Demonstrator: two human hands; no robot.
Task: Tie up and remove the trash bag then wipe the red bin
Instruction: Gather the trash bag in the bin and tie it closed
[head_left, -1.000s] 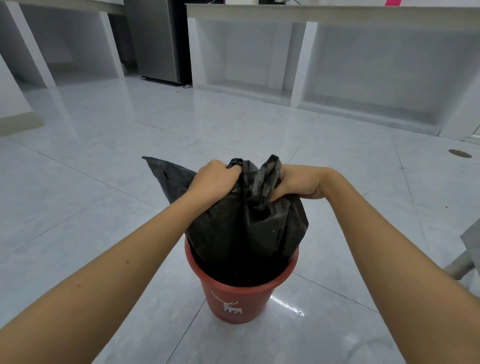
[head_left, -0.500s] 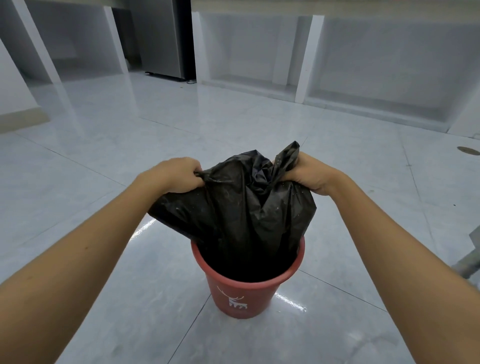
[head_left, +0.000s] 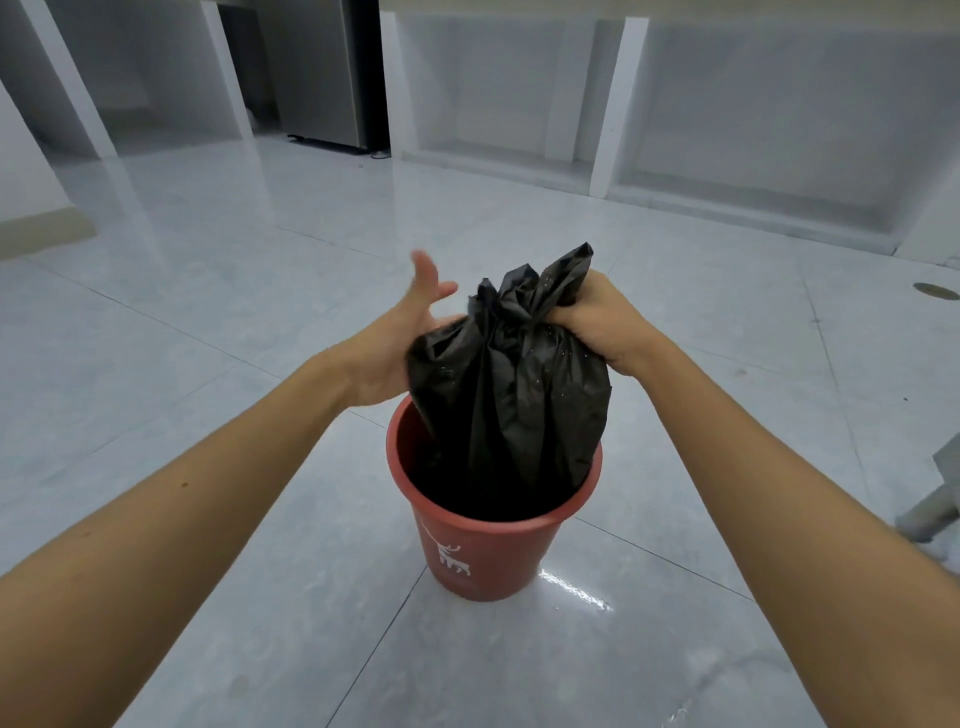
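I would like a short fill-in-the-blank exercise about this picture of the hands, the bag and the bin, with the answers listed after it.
1. The right hand grips the gathered top of the ____ trash bag.
2. The left hand is ____, its fingers spread beside the bag.
3. The bag's lower part sits inside the ____ bin.
4. On the bin's front a white ____ is printed.

Missing words: black; open; red; deer
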